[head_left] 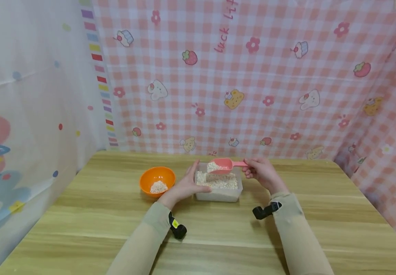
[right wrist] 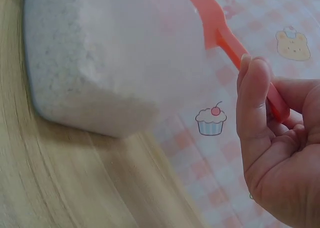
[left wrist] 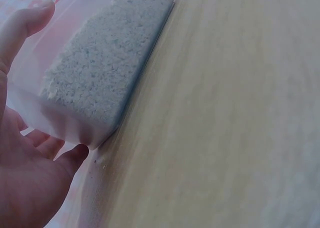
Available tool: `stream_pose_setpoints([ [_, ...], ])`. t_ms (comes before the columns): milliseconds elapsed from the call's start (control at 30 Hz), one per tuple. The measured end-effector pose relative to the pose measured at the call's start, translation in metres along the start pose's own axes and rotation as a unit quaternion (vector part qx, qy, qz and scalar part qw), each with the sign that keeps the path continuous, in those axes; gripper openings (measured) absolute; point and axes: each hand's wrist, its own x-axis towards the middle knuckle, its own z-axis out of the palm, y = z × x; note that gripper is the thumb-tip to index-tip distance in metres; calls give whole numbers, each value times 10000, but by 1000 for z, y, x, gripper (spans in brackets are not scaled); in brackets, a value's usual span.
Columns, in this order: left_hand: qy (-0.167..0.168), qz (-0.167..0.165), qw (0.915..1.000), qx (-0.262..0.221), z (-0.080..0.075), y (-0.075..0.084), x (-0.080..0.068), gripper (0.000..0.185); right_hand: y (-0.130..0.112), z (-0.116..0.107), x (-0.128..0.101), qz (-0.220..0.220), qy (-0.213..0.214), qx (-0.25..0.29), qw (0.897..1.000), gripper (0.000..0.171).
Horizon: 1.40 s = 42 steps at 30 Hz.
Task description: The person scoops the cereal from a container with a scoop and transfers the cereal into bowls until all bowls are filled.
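My right hand (head_left: 262, 172) pinches the handle of a pink scoop (head_left: 226, 165), thumb and fingers together near its end. The scoop is level over a translucent plastic box (head_left: 218, 196) and carries a heap of pale flakes (head_left: 213, 166) that look like oats. More of these flakes (left wrist: 100, 63) fill the lower part of the box. Against the box's left end rests my left hand (head_left: 184, 186), fingers spread along that side and thumb stretched across the front. In the right wrist view, the orange-pink handle (right wrist: 234, 48) emerges between thumb and fingers; the scoop's bowl is mostly hidden behind the box.
Left of the box stands an orange bowl (head_left: 149, 176) with a small pile of flakes inside, close to my left forearm. All this is on a wooden table (head_left: 218, 233). A pink checked cloth (head_left: 204, 80) hangs behind its far edge.
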Motion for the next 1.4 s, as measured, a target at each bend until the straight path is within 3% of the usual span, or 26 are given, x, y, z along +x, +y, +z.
stream_pose_setpoints([
  [500, -10, 108, 9999, 21, -8, 2, -2, 118, -1, 0, 3, 13, -29, 174, 9998, 22],
  [933, 11, -5, 10000, -9, 2, 3, -3, 118, 7, -5, -1, 221, -1, 177, 9996, 21],
  [1067, -127, -18, 9999, -22, 5, 5, -3, 121, 10, -10, -2, 212, 52, 152, 9996, 21],
  [1200, -230, 261, 9994, 17, -8, 19, -8, 119, 12, -9, -1, 85, 37, 91, 9999, 23],
  [1400, -142, 1046, 9942, -193, -45, 40, -19, 109, 8, -6, -1, -44, 50, 148, 9999, 25],
])
